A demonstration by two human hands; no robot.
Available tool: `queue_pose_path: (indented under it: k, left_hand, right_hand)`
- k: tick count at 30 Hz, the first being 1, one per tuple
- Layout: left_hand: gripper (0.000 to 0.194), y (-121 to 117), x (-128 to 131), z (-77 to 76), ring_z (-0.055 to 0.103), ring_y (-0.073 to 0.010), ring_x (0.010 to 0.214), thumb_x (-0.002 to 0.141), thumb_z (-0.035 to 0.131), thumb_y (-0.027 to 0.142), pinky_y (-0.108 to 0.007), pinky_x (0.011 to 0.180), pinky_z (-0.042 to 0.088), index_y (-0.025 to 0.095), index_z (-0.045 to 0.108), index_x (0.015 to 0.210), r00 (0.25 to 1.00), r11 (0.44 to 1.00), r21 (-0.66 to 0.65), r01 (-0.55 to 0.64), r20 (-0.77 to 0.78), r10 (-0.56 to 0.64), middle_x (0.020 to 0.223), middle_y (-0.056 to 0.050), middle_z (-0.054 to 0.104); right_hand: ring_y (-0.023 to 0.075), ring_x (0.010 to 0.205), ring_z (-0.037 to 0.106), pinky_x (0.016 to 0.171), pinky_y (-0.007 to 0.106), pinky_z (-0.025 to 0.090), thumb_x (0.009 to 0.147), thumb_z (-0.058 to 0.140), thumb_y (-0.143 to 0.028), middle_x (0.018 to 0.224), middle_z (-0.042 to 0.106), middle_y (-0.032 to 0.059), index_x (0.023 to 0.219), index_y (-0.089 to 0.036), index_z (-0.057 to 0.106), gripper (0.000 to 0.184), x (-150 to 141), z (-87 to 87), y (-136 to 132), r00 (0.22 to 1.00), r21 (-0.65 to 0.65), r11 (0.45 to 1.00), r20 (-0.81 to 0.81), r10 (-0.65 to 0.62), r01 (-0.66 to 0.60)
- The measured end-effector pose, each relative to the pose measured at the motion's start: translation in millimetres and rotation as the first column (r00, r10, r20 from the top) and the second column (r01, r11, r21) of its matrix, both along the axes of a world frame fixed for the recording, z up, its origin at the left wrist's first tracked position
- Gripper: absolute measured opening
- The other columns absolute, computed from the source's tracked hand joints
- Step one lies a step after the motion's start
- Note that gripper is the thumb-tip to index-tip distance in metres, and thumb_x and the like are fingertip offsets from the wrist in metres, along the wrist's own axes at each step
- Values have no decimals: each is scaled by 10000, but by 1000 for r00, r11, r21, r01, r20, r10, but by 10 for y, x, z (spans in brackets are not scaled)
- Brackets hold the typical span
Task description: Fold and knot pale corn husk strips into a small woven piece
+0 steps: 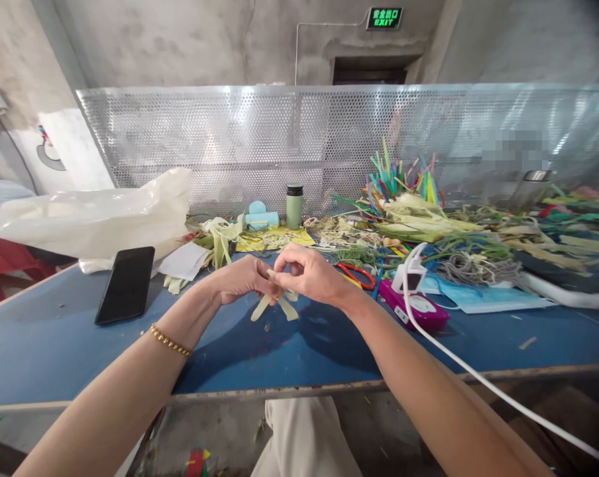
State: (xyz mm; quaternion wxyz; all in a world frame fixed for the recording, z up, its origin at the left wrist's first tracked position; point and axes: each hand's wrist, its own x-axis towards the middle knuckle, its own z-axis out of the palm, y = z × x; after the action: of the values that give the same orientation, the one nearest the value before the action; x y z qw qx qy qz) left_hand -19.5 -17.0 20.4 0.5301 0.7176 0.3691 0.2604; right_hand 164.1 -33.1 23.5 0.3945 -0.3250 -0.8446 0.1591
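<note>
Above the blue table, my left hand and my right hand meet, fingertips pinched together. Between them is a small piece made of pale corn husk strips, and several strip ends fan out below the fingers. The left fingers grip it from the side, while the right thumb and forefinger pinch its top. Part of the piece is hidden behind my fingers. Red-handled scissors lie just beyond my right wrist.
A black phone and white paper lie left. Behind stand a green bottle, heaped husks and colourful pipe cleaners. At right are a purple box, a white cable and a blue mask. A perforated metal screen closes the back.
</note>
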Motion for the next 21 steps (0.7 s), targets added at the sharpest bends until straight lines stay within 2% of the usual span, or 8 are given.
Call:
queue_pose_path:
  k: [6,12,14,17,20,21]
  left_hand:
    - [50,-37,44,-15,626,-142,616,620,758,154,-271,671,508,120,747,656,998,997,31,67,21,-67,639,-60,703]
    - [67,-129,128,-1,609,-130,559,614,774,143,-241,564,476,122,722,650,986,987,-5,162,30,-162,622,-50,693]
    - [66,-130,123,-2,588,-118,539,623,778,157,-228,543,454,125,720,623,981,981,-8,194,-28,-194,603,-47,688]
    - [96,-86,81,-12,577,-110,549,648,788,200,-220,549,435,128,736,611,984,986,28,163,-80,-160,604,-56,696]
    - [124,-29,31,0,593,-124,578,661,798,231,-236,583,452,125,748,618,996,996,-5,85,41,-85,618,-69,703]
    - [133,-15,16,10,595,-125,583,662,801,233,-238,587,454,122,747,613,993,997,-33,67,95,-64,617,-71,699]
  right_hand:
    - [110,702,501,638,252,385,784,693,-245,794,594,9,772,-171,694,76,-13,21,36,975,-61,996,-216,42,-57]
    - [122,742,554,656,260,409,785,728,-307,836,660,20,808,-186,740,124,-83,-14,73,952,-96,990,-297,72,-105]
    - [130,753,575,677,264,431,792,721,-309,836,677,26,807,-181,737,130,-93,-17,100,943,-67,996,-330,28,-54]
    - [151,754,603,701,281,463,830,670,-314,809,692,43,802,-161,716,162,-14,-5,175,921,-34,992,-370,-122,118]
    - [167,726,622,694,301,483,849,628,-300,784,699,59,834,-141,711,180,185,27,269,908,-9,965,-336,-248,260]
    - [166,711,629,686,301,490,866,598,-288,768,699,59,853,-138,711,188,262,40,295,910,-25,968,-336,-243,249]
